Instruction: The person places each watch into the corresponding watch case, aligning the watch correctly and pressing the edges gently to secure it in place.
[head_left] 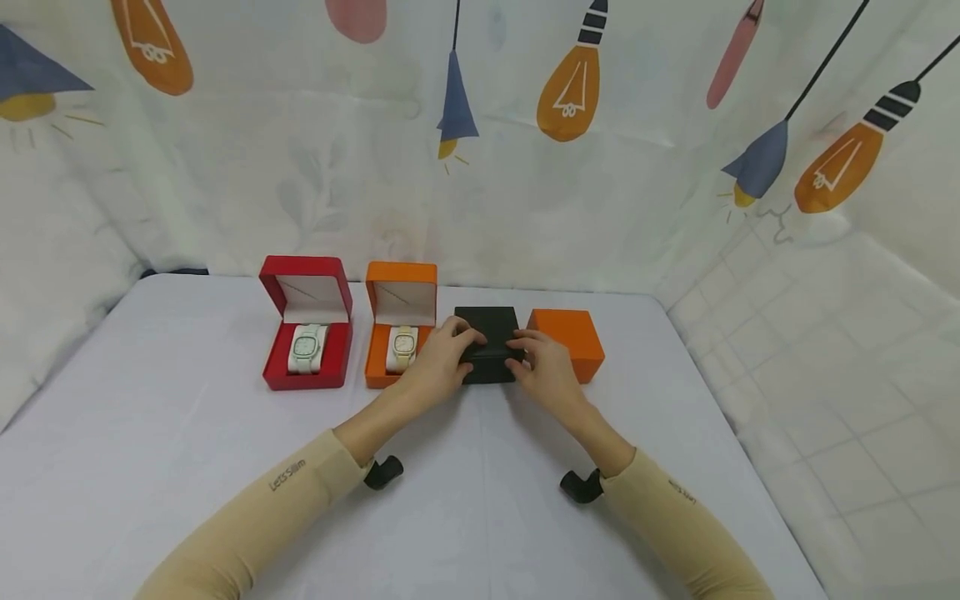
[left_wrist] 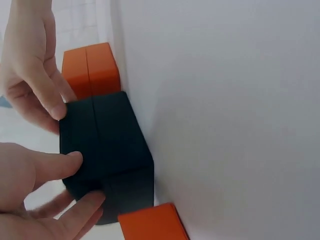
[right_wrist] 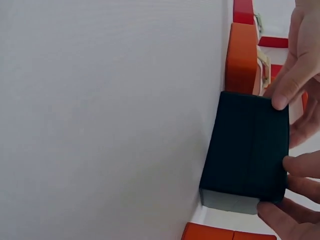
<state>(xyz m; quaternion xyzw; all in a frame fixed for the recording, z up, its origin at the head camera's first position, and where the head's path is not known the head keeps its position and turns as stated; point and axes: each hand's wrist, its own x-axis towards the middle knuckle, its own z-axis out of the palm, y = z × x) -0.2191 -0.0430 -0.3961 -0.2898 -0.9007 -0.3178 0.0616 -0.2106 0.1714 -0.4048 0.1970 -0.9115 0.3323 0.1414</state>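
Note:
A closed dark green box (head_left: 487, 323) stands on the table between both hands. My left hand (head_left: 437, 360) holds its left side, with thumb and fingers spread along the edges. From the opposite side my right hand (head_left: 553, 373) grips it, thumb at the lower front and fingertips on top. In the left wrist view, a thin seam runs across the dark green box (left_wrist: 107, 127). The right wrist view shows thumb and fingers of the right hand (right_wrist: 297, 212) at one corner. Its lid is down, so the inside is hidden.
Left of the hands, an open orange box (head_left: 377, 373) holds a watch (head_left: 403, 347). Farther left, an open red box (head_left: 273, 367) holds a pale watch (head_left: 306, 347). A closed orange box (head_left: 572, 335) stands at the right, beside the right hand. A white cloth covers the table (head_left: 480, 517).

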